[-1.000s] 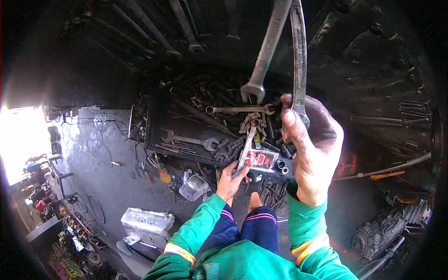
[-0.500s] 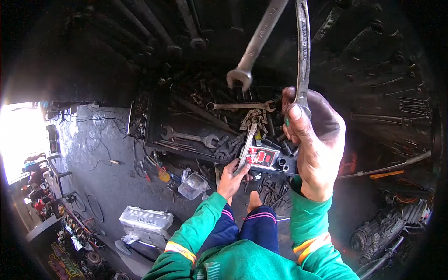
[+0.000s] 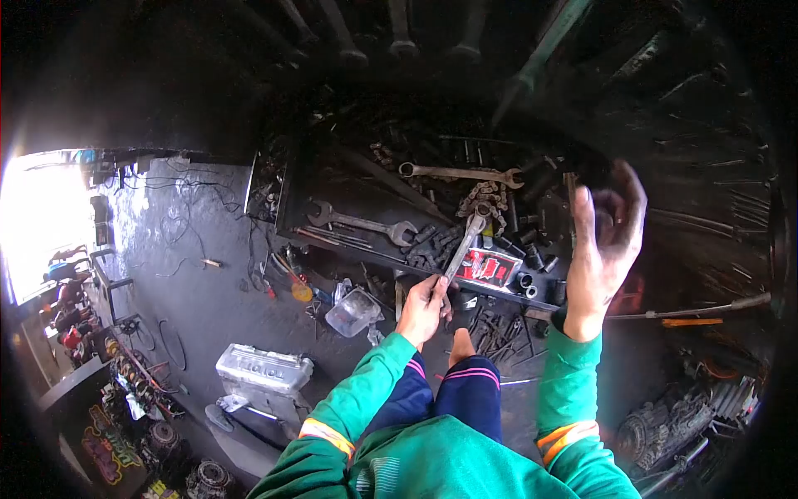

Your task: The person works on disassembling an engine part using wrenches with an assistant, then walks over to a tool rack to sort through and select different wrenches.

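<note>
My left hand [image 3: 422,309] is closed around the lower end of a combination wrench [image 3: 465,247], whose ring end points up and away over the bench. My right hand [image 3: 605,241] is raised at the bench's right side, its fingers apart and nothing in it. Above that hand, a long wrench [image 3: 555,43] hangs against the dark wall. Another combination wrench [image 3: 462,173] lies across the bench behind a chain [image 3: 489,196]. An open-end wrench [image 3: 363,222] rests further left. Beside the held wrench sits a red and black box [image 3: 489,268].
Sockets [image 3: 527,287] stand by the box at the bench's front edge. More wrenches [image 3: 402,37] hang along the wall. On the floor are a clear plastic container [image 3: 353,313], a silver engine cover [image 3: 264,366] and, at right, a greasy mechanical part [image 3: 657,428].
My right hand has let go of the wrench it held and moved lower and right. That wrench now hangs on the wall. My left hand keeps its wrench, and the view has shifted slightly.
</note>
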A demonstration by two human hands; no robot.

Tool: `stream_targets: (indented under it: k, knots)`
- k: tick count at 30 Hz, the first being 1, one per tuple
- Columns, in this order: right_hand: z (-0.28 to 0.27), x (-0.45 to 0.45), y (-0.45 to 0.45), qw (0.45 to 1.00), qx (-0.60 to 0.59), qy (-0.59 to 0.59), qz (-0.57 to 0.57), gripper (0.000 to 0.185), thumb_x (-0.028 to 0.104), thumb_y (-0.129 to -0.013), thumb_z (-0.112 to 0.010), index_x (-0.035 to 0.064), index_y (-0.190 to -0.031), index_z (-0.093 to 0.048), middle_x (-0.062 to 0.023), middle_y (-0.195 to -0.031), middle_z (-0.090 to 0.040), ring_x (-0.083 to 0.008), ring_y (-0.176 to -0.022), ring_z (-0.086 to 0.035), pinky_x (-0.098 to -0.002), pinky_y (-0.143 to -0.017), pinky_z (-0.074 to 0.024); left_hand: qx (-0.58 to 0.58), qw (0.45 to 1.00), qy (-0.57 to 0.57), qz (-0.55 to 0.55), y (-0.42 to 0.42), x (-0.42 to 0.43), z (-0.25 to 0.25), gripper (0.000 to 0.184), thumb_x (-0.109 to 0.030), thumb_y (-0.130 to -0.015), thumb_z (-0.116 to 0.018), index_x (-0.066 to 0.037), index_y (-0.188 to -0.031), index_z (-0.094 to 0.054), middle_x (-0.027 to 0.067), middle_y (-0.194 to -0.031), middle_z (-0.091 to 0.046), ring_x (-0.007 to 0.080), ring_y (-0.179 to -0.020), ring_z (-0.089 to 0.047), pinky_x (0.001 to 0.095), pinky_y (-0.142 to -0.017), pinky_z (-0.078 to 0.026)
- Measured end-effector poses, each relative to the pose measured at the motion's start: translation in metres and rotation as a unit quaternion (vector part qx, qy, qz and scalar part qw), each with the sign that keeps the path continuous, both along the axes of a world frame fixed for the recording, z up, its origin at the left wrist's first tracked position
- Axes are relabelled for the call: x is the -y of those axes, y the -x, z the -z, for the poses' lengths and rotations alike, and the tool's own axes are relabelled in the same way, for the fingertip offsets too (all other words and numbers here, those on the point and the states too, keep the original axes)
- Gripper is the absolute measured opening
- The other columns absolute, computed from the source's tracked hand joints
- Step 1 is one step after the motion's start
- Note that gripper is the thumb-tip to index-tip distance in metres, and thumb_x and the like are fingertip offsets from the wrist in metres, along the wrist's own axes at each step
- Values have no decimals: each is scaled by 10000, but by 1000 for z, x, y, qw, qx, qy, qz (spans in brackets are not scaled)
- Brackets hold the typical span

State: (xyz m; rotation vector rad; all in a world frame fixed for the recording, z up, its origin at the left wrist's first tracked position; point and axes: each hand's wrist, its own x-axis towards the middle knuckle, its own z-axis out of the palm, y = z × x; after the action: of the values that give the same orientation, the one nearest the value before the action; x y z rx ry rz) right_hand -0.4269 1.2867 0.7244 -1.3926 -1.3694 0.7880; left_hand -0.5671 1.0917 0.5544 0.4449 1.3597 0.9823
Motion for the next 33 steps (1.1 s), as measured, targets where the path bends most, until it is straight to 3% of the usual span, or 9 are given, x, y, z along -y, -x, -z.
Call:
stream_targets:
  k: [7, 11, 14, 17, 21, 22, 25, 27, 33]
  knots:
    - [97, 93, -59, 964, 106, 211, -126, 336, 76, -866, -715, 5, -1176, -607, -71, -992, -647, -149, -897, -593, -299, -826, -478, -12, 999, 41, -7, -5, 55, -28, 394, -345, -1079, -420, -7, -1042, -619, -16, -609, -522, 64, -537, -513, 247, -537, -439]
    - [118, 143, -57, 927, 82, 320, -176, 279, 54, -855, -706, 0, -1115, -620, -92, -948, -648, -166, -831, -608, -313, -785, -502, -134, 982, 90, 101, -2, 73, -41, 334, -301, -1047, -504, -14, -1037, -676, 18, -631, -590, 85, -563, -575, 273, -537, -458]
    - [116, 150, -42, 922, 50, 321, -211, 209, 43, -878, -666, -6, -1077, -626, -94, -853, -651, -188, -762, -620, -332, -741, -509, -104, 985, 105, 91, -7, 92, -36, 308, -276, -1039, -517, -17, -1028, -685, 26, -634, -597, 90, -562, -582, 277, -534, -466]
    - [119, 128, -31, 921, 149, 270, -239, 180, 24, -879, -643, -17, -1054, -634, -129, -843, -659, -222, -745, -637, -343, -728, -511, -71, 991, 108, 34, -6, 103, -33, 299, -272, -1033, -530, -17, -1031, -686, 22, -624, -590, 92, -556, -577, 278, -536, -468]
    - [147, 71, -8, 933, 289, 65, -205, 282, 109, -880, -668, -17, -1129, -629, -203, -1053, -663, -369, -943, -646, -431, -851, -510, -133, 985, 107, 5, 12, 97, -40, 254, -225, -1022, -553, -10, -1010, -688, 11, -614, -575, 79, -542, -560, 264, -518, -457]
    - [139, 50, 7, 932, 254, 138, -219, 354, 180, -896, -666, -14, -1188, -615, -224, -1142, -646, -400, -1062, -614, -459, -948, -479, -116, 988, 101, -17, 17, 101, -34, 232, -200, -1016, -563, -7, -1001, -690, 5, -617, -579, 68, -541, -549, 257, -512, -450]
    - [172, 7, 39, 872, 436, 10, -224, 440, 264, -944, -594, 117, -1359, -565, -174, -1390, -529, -431, -1366, -383, -507, -1145, -320, -130, 987, 80, -42, 32, 103, -21, 225, -181, -1016, -562, 3, -978, -685, -5, -608, -576, 56, -540, -535, 250, -512, -444]
    - [178, -6, 59, 834, 519, 18, -189, 383, 207, -912, -631, 116, -1283, -607, -134, -1364, -526, -393, -1293, -437, -491, -1123, -344, -133, 987, 80, -43, 45, 100, -21, 258, -216, -1026, -554, 0, -961, -680, 5, -601, -573, 60, -535, -537, 249, -506, -441]
    - [191, -23, 58, 845, 494, 50, -198, 323, 302, -914, -635, 136, -1192, -649, -109, -1346, -526, -378, -1277, -441, -485, -1074, -363, -98, 989, 85, -73, 79, 97, -14, 297, -254, -1034, -543, 4, -949, -662, 5, -587, -553, 71, -513, -532, 252, -489, -445]
